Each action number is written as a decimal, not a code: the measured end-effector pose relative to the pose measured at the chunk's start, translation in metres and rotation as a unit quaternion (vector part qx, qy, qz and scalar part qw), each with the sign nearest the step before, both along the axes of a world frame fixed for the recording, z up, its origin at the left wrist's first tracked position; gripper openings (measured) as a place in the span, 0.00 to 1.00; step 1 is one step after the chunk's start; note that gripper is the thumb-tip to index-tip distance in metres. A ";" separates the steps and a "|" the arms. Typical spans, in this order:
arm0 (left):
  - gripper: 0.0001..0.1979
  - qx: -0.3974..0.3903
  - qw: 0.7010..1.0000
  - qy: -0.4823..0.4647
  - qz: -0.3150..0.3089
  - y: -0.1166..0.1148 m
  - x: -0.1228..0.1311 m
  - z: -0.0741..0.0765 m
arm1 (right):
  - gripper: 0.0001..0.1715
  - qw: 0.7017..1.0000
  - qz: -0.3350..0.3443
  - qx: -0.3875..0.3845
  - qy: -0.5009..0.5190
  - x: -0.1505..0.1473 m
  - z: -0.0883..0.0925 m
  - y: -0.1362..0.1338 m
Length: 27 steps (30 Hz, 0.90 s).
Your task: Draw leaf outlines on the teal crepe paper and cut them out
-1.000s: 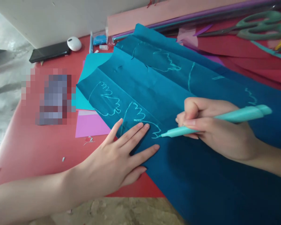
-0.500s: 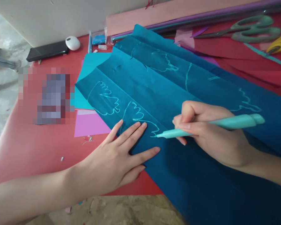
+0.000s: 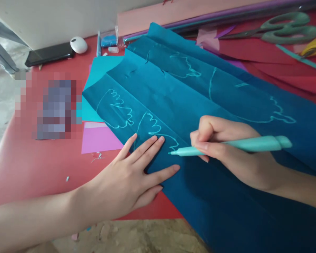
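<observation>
A large dark blue sheet of paper with fold creases lies slantwise over the red table. Light wavy outlines are drawn on several parts of it. My left hand rests flat on the sheet's near left edge, fingers spread. In my right hand is a mint-green marker, pinched between thumb and fingers. Its tip touches the paper at the end of a drawn line, just right of my left fingertips. The marker's back end points right.
Scissors with green handles and a yellow tool lie at the back right, among red paper scraps. A black phone and a white rounded object sit at the back left. Purple paper shows beneath the blue sheet.
The marker tip has moved slightly left along the paper, with my right hand following. My left hand stays in place on the sheet. The view has shifted a little.
</observation>
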State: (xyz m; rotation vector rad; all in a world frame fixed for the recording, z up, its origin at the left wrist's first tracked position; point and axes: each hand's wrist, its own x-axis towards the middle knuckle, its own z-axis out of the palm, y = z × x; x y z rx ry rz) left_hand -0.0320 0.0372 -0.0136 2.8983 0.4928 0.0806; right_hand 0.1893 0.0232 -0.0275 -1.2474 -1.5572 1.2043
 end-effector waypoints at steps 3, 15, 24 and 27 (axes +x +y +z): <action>0.19 0.002 1.000 0.004 -0.002 0.000 0.000 0.000 | 0.13 1.000 0.002 -0.005 0.000 0.000 0.001 0.000; 0.18 0.000 1.000 -0.002 -0.003 0.000 -0.001 0.000 | 0.12 0.998 0.067 -0.002 -0.016 0.003 0.004 -0.005; 0.20 0.001 1.000 0.005 0.000 0.000 -0.002 -0.002 | 0.12 0.998 0.050 0.008 -0.023 0.001 0.004 -0.005; 0.19 0.002 1.000 0.003 0.000 0.000 -0.002 -0.002 | 0.13 1.000 0.014 0.006 -0.001 0.003 0.001 -0.005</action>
